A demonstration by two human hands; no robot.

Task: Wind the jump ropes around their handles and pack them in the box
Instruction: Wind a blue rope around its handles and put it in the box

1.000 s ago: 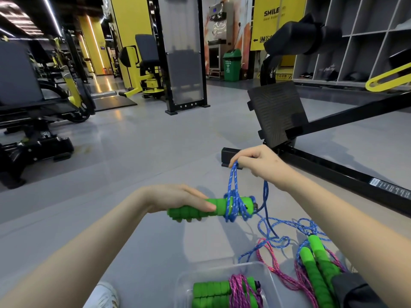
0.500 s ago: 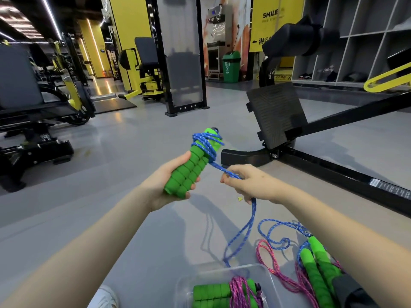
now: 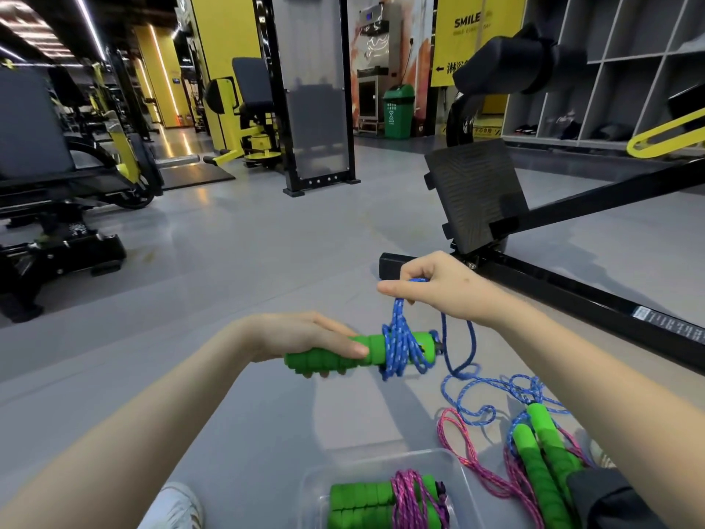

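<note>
The left hand (image 3: 305,337) wraps a level green handle (image 3: 358,355) above the floor (image 3: 248,261). The right hand (image 3: 438,288), raised above it, pinches the blue rope (image 3: 398,337) looped around that handle. A pink-wound pair lies in the clear box (image 3: 450,463).

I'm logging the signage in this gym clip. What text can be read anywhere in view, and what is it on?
"SMILE": on the yellow banner at the back; the smaller line beneath it is blurred.
Arrow and characters lower on that banner: too blurred to read.
White label on the black machine frame: too small.
Green bin marking: unreadable.
</note>
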